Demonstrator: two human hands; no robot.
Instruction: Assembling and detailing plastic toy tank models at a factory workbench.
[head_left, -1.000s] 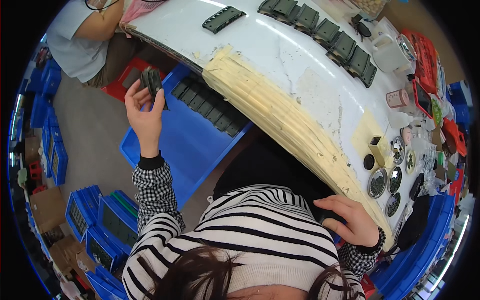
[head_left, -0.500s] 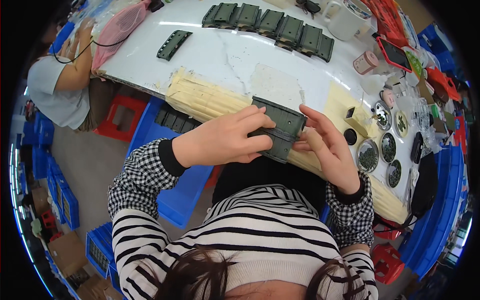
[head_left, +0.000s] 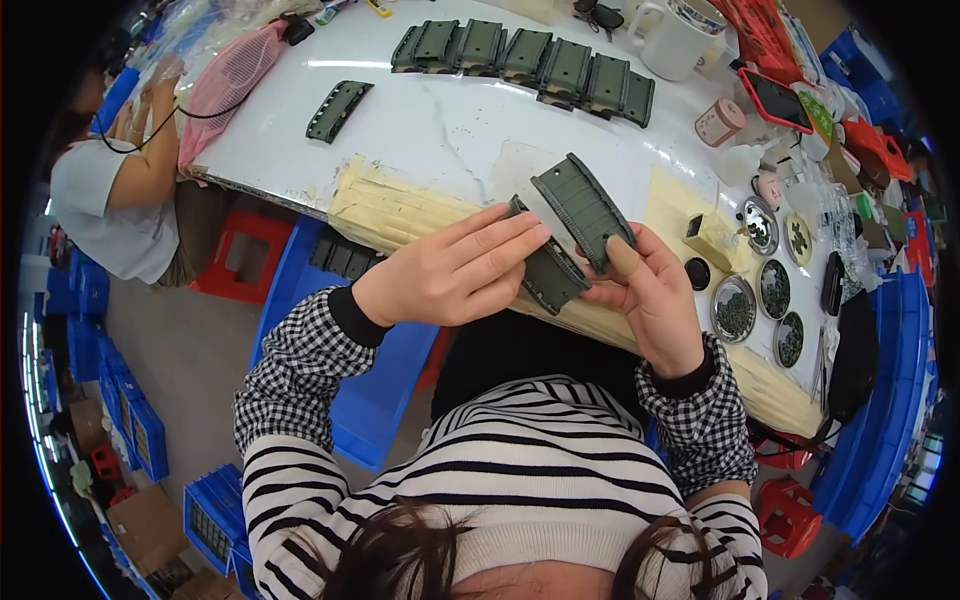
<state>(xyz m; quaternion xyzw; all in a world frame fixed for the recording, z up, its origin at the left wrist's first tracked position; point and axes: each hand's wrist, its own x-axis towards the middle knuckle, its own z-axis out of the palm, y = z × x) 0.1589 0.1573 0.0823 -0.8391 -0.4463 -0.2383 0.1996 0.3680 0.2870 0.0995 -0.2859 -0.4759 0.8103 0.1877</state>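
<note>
Two dark green, oblong plastic panels are in my hands above the taped table edge. My left hand [head_left: 450, 268] is closed on one panel [head_left: 552, 280], which is tilted so a narrow side faces up; my fingers cover its upper end. In my right hand [head_left: 652, 295] is the other panel [head_left: 584, 208], pinched near its lower end with the thumb on its face. This one stands higher, its ribbed face showing and a small hole near its top end. The panels' lower ends lie close together; whether they touch I cannot tell.
Similar green panels [head_left: 522, 57] stand in a row at the back, and a single one [head_left: 339, 111] lies to the left. Round dishes of small dark parts [head_left: 735, 309] are at right. A blue bin [head_left: 372, 400] sits below the table edge; another person [head_left: 115, 195] works at far left.
The two panels, held side by side before, are now apart. My right hand has raised and turned its panel upright, while the left hand's panel has tipped onto its side.
</note>
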